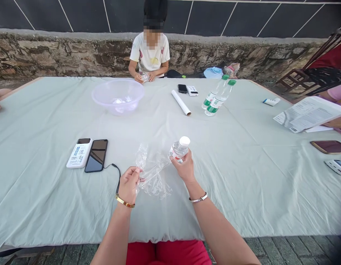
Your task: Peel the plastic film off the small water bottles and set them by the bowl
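In the head view, my right hand (185,165) is wrapped round a small clear bottle (179,149) with a white cap and a red-and-white label, tilted slightly to the right. My left hand (129,181) pinches crumpled clear plastic film (156,180) between thumb and fingers. The film spreads between my two hands above the cloth, and one edge reaches toward the bottle; whether it touches the bottle I cannot tell.
A pale green cloth (49,191) covers the table. Around it are a translucent purple basin (117,95), a white roll (181,103), two green-capped bottles (216,105), a black phone (96,156) and a white power bank (79,154). A person (149,55) sits opposite; papers (311,114) are held at right.
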`<state>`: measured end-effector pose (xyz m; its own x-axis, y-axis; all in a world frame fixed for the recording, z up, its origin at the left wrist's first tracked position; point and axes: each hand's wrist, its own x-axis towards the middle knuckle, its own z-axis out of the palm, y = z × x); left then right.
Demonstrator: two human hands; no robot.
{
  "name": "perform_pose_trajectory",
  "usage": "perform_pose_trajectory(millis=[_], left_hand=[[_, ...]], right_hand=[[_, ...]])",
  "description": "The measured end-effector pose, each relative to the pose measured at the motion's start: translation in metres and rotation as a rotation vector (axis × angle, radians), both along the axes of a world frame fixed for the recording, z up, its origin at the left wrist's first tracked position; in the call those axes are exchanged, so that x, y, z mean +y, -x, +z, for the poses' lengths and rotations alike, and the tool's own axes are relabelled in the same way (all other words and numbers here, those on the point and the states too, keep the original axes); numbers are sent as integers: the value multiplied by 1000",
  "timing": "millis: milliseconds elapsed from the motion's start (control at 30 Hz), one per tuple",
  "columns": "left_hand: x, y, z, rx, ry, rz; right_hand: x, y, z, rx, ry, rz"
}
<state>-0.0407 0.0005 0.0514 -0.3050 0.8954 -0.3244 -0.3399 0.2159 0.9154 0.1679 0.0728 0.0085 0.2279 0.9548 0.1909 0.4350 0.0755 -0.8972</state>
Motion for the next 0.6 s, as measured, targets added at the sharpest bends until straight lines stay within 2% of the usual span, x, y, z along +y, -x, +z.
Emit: perform_pose_trajectory(millis=[100,133,167,233,300,367,433,533,600], left_hand=[[-2,4,7,238,-35,-197],[-3,5,13,291,-44,-285],[-5,6,21,324,-58,-382],[-11,8,40,332,-106,-580],[-18,11,61,299,-162,-760],[-23,17,79,256,-198,-838],[-26,24,90,256,-201,-743],[-24,34,93,430,-189,-427],[-21,39,89,603,-183,-309]], right_hand=[[-24,-3,30,-50,-39,-30],[-32,-2,43,-36,-92,-5],[-38,1,55,-2,-138,94],[-43,11,75,112,-135,495],[-40,27,87,268,-32,907],[-38,44,88,404,109,1174],[-44,58,81,464,257,1301],[-65,67,62,479,494,1300],[-77,63,52,441,642,1303]])
